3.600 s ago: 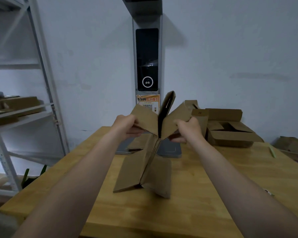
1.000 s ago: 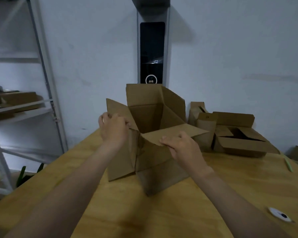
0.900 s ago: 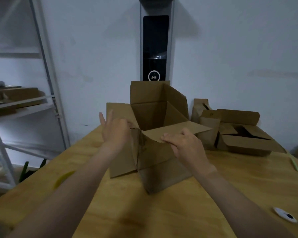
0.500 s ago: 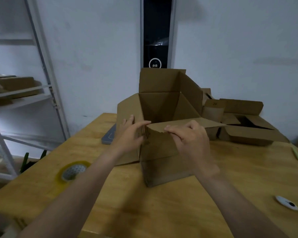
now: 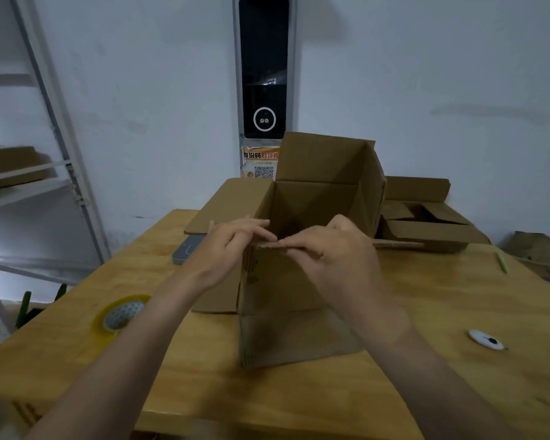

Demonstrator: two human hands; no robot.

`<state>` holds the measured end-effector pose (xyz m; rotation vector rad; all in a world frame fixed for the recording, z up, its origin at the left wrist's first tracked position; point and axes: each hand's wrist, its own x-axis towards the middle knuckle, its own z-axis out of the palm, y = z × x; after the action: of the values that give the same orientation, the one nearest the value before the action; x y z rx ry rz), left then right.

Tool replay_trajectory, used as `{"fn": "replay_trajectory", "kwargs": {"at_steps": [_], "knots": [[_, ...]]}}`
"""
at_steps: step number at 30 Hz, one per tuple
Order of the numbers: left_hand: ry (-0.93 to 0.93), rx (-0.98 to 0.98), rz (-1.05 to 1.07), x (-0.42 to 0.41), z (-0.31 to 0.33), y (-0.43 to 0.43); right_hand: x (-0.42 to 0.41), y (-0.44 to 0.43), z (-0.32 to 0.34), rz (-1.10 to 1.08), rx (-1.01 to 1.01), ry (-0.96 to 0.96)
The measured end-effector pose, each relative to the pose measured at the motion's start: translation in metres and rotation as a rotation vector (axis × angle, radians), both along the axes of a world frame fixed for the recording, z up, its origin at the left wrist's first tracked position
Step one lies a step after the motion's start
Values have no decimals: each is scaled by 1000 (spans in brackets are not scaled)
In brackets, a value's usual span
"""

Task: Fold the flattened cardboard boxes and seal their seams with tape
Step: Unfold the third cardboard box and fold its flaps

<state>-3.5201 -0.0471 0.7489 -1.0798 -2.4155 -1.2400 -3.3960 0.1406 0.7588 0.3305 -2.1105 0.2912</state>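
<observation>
At frame centre the cardboard box [image 5: 286, 296] stands erected. The right hand [image 5: 334, 255] pinches its near flap [image 5: 269, 246]; the left hand [image 5: 232, 242] rests near-straight fingers on the flap's left corner. Advised: fold it inward level, creasing squarely along the hinge.

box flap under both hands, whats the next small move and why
Probably push the near flap flat across the box opening and hold it with one hand. The right hand grips it roughly level, the left hand touches its corner, while the left flap splays outward and the far flap stands upright.
</observation>
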Motion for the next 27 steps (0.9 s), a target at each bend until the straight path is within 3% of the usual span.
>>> {"fn": "replay_trajectory", "kwargs": {"at_steps": [4,6,8,12,16,19,23,27], "knots": [[-157,-113,55,-9,-11,0,6,-3,-21,-72,42,-278],[-96,-304,136,-14,-18,5,9,-1,-29,-36,-28,-494],[-41,-370,180,-18,-22,12,10,3,-28,37,-141,-582],[-126,-242,192,-23,-17,20,-8,29,-5,10,-249,-604],[-207,-175,223,-25,-8,23,-38,59,18,-209,24,-659],[-253,-123,204,-27,-7,21,-52,85,28,-373,96,-665],[-257,-90,203,-32,-10,20,-51,116,31,-473,-57,-649],[-243,-71,209,-37,-14,22,-45,153,22,-388,-337,-675]]}}
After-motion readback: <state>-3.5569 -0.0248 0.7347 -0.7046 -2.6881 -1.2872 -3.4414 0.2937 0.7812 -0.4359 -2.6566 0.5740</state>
